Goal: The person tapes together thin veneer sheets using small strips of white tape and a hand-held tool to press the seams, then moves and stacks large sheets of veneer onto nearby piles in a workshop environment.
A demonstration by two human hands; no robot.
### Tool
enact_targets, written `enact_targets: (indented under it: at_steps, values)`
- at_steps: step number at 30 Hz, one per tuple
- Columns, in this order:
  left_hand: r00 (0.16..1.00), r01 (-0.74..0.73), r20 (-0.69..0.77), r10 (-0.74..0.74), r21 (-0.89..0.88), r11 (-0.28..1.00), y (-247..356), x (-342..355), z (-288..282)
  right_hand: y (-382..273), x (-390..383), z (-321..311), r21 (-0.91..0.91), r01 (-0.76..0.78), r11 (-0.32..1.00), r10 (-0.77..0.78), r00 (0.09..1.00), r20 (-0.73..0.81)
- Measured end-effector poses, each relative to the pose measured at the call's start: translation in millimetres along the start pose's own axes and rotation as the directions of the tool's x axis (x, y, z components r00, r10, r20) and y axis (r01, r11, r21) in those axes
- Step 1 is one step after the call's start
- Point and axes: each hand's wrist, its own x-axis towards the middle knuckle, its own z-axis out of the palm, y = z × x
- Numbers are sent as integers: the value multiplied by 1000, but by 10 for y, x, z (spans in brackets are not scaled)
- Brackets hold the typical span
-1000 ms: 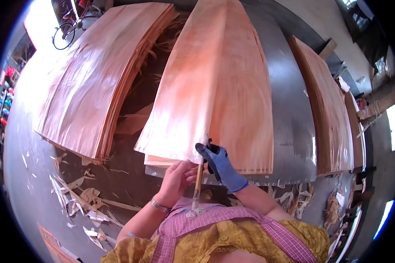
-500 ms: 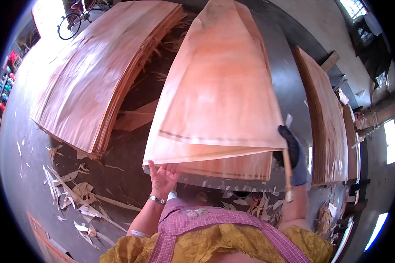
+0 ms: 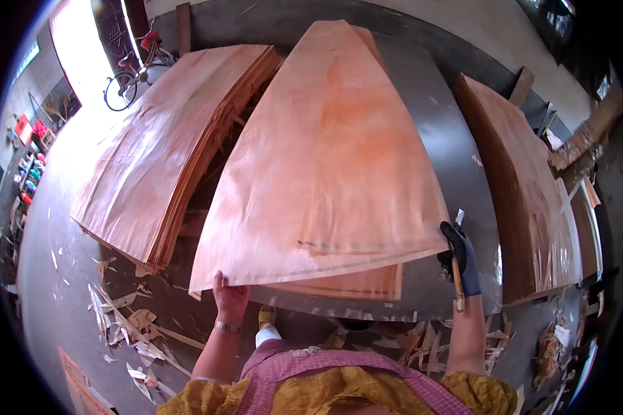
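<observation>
A large peach veneer sheet (image 3: 270, 207) fills the middle, raised at its front edge over more sheets (image 3: 339, 289) on a grey board. My bare left hand (image 3: 230, 297) grips the sheet's front left edge from below, fingers mostly hidden underneath. My right hand (image 3: 461, 252), in a blue and black glove, grips the front right corner and also holds a narrow wooden-handled tool (image 3: 457, 283) with a pale end pointing toward me.
Veneer stacks stand at left (image 3: 138, 152) and right (image 3: 512, 194), beside the grey board (image 3: 443, 138). Veneer scraps (image 3: 142, 321) litter the floor near me. A bicycle (image 3: 121, 90) leans by a bright doorway; a wooden beam (image 3: 588, 138) is at right.
My right hand has moved right from the middle with the tool and sheet corner, spreading the sheet. My left hand has moved left along the front edge. The view has shifted slightly.
</observation>
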Motion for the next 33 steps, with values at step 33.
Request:
enact_targets:
  at_steps: [33]
  values:
    - [943, -151, -172, 284, 541, 827, -508, 371, -239, 2467, 885, -1796, -145, 144, 979, -172, 965, -200]
